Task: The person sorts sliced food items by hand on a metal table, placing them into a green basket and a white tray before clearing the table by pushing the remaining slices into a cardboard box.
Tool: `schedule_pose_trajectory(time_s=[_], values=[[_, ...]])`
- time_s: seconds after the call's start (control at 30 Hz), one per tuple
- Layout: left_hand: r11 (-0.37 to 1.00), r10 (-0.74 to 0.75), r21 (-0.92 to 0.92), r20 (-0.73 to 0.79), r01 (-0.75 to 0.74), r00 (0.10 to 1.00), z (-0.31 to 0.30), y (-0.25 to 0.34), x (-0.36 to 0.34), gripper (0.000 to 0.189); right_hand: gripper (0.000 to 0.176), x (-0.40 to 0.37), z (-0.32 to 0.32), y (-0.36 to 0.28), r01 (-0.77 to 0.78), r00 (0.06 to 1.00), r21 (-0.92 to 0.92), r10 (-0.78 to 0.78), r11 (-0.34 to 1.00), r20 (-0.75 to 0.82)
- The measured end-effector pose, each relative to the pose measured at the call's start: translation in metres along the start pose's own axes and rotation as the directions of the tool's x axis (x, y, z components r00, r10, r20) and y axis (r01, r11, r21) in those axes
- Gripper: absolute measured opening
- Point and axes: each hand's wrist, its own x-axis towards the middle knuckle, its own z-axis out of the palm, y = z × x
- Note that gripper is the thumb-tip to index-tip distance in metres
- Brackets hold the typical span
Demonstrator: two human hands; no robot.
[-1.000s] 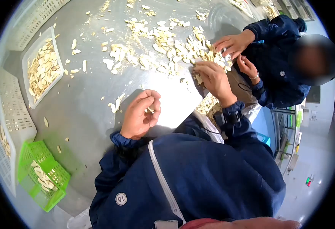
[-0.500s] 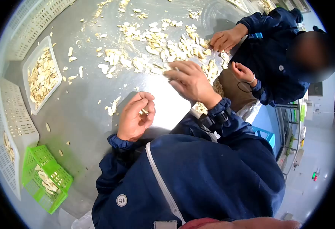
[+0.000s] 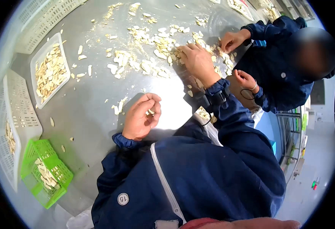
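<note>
Pale dried slices (image 3: 149,67) lie scattered in a long loose heap across the metal table. Over the right part of this heap is my right hand (image 3: 198,64), palm down, fingers stretched out and touching the slices; its fingertips are partly hidden among them. My left hand (image 3: 141,117) is curled above the near part of the table, with a pale slice (image 3: 150,112) showing between its bent fingers. A few loose slices (image 3: 118,107) lie just left of it.
At the left are a white tray (image 3: 66,76) of slices, white perforated baskets (image 3: 24,103) and a green basket (image 3: 62,171) with slices inside. A co-worker in dark blue (image 3: 278,76) works at the right, one hand (image 3: 232,41) on the slices. The metal table (image 3: 95,129) lies beneath.
My right hand has moved right and farther up the table, onto the heap. My left hand stays curled round its slice. The co-worker's upper hand has shifted slightly, its fingers more pinched.
</note>
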Motion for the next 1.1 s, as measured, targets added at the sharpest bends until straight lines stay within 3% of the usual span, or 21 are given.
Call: schedule_pose_trajectory(time_s=[0.07, 0.27, 0.37, 0.47, 0.5, 0.53, 0.6, 0.63, 0.7, 0.73, 0.77, 0.87, 0.93, 1.0, 1.1], values=[[1.000, -0.003, -0.003, 0.007, 0.003, 1.000, 0.000, 0.000, 0.000, 0.020, 0.023, 0.001, -0.006, -0.001, -0.036, 0.995, -0.038, 0.040, 0.999, 0.097], [1.000, -0.004, 0.028, 0.003, 0.004, 1.000, 0.002, 0.001, 0.000, 0.019, 0.025, -0.002, -0.014, 0.002, -0.093, 0.996, 0.188, 0.091, 0.978, 0.017], [1.000, 0.015, 0.024, 0.030, -0.016, 0.999, -0.002, -0.003, 0.002, 0.024, 0.028, -0.004, -0.025, -0.016, -0.337, 0.942, 0.377, 0.305, 0.863, 0.144], [0.999, 0.031, 0.014, 0.079, -0.032, 0.996, -0.013, -0.008, 0.005, 0.034, 0.032, -0.005, -0.037, -0.026, -0.324, 0.916, 0.536, 0.118, 0.780, 0.383], [0.999, 0.029, -0.025, 0.032, -0.029, 0.999, -0.008, -0.006, 0.004, 0.038, 0.035, -0.009, -0.039, -0.035, -0.340, 0.899, 0.716, -0.013, 0.610, 0.438], [0.998, 0.025, -0.064, -0.014, -0.025, 1.000, 0.004, -0.003, 0.003, 0.041, 0.037, -0.007, -0.047, -0.040, -0.304, 0.846, 0.763, -0.206, 0.571, 0.491], [0.994, 0.026, -0.109, -0.032, -0.030, 0.999, 0.007, -0.003, 0.004, 0.046, 0.040, -0.004, -0.051, -0.058, -0.181, 0.839, 0.822, -0.351, 0.540, 0.415], [0.993, 0.034, -0.112, -0.003, -0.035, 0.999, 0.002, -0.006, 0.006, 0.048, 0.044, 0.003, -0.052, -0.062, -0.092, 0.845, 0.765, -0.356, 0.637, 0.398], [0.995, 0.025, -0.103, 0.065, -0.018, 0.998, -0.011, -0.010, 0.010, 0.046, 0.047, 0.009, -0.029, -0.064, 0.206, 0.912, 0.539, -0.359, 0.817, 0.196], [0.993, 0.086, 0.080, 0.066, -0.091, 0.994, -0.013, -0.011, 0.010, 0.043, 0.048, 0.010, -0.017, -0.064, 0.331, 0.917, 0.376, -0.389, 0.866, 0.089], [0.952, 0.148, 0.260, 0.072, -0.162, 0.986, -0.013, -0.012, 0.009, 0.042, 0.050, 0.010, -0.011, -0.065, 0.358, 0.907, 0.297, -0.405, 0.885, 0.115], [0.976, 0.125, 0.169, 0.072, -0.136, 0.989, -0.003, -0.007, 0.002, 0.033, 0.048, 0.008, 0.000, -0.058, 0.403, 0.861, 0.300, -0.469, 0.865, 0.196], [0.999, 0.026, -0.048, 0.093, -0.021, 0.995, -0.005, -0.003, 0.002, 0.031, 0.038, 0.009, -0.007, -0.047, 0.307, 0.897, 0.275, -0.373, 0.911, 0.235], [0.996, 0.013, -0.084, 0.129, -0.002, 0.992, -0.008, -0.004, 0.002, 0.030, 0.027, 0.015, -0.018, -0.034, 0.230, 0.928, 0.254, -0.290, 0.939, 0.233], [0.996, 0.017, -0.088, 0.151, -0.004, 0.988, -0.009, -0.006, 0.004, 0.030, 0.022, 0.038, -0.030, -0.034, -0.089, 0.946, 0.191, 0.023, 0.978, 0.323]])
